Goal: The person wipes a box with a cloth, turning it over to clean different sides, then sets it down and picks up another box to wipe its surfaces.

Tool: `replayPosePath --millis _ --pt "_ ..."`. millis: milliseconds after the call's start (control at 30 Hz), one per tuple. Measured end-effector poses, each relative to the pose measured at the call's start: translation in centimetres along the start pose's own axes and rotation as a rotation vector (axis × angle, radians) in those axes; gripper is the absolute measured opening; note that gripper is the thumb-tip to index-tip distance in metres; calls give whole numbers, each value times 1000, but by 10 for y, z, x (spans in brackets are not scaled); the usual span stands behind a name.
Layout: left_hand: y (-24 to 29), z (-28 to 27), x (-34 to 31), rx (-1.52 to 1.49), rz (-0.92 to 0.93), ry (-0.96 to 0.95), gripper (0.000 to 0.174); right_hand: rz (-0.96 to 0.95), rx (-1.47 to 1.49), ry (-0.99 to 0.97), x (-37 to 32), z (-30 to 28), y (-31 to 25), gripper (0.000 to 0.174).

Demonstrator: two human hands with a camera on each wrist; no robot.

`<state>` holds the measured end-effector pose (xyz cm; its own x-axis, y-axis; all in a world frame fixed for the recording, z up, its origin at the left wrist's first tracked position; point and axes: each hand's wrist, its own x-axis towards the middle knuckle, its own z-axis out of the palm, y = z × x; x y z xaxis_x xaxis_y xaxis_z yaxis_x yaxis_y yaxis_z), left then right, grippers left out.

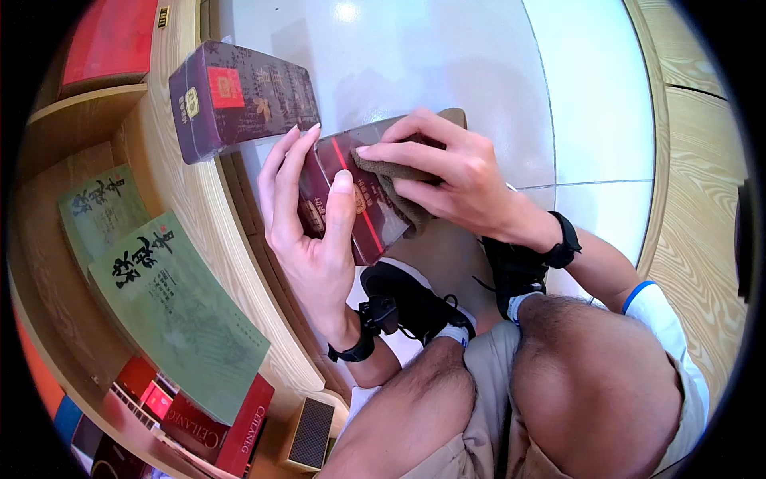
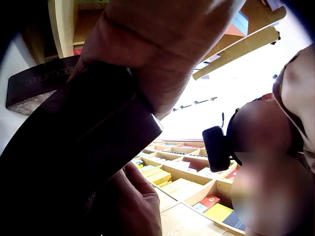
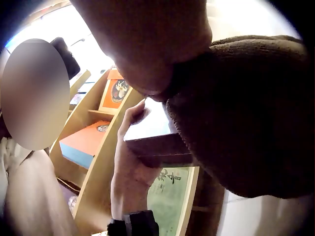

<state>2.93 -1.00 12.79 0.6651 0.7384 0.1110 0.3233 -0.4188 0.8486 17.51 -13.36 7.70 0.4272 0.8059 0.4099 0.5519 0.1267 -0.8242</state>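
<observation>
A dark maroon gift box with a red stripe and gold lettering is held up over the floor. My left hand grips its near-left side, thumb on the top face and fingers along the far edge. My right hand bunches a brown cloth and presses it on the box's top face. In the right wrist view the cloth hangs large and dark beside the box. The left wrist view shows the box mostly in shadow.
A second dark box with a red label stands on the shelf edge at the far left. Green boxes and red boxes fill the wooden shelf. Black shoes are on the tiled floor beneath the hands.
</observation>
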Motion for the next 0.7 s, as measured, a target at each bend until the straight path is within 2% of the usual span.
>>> replayPosePath --millis 700 --pt "-5 -3 -1 -7 -4 11 42 -61 128 -88 -14 1 -4 34"
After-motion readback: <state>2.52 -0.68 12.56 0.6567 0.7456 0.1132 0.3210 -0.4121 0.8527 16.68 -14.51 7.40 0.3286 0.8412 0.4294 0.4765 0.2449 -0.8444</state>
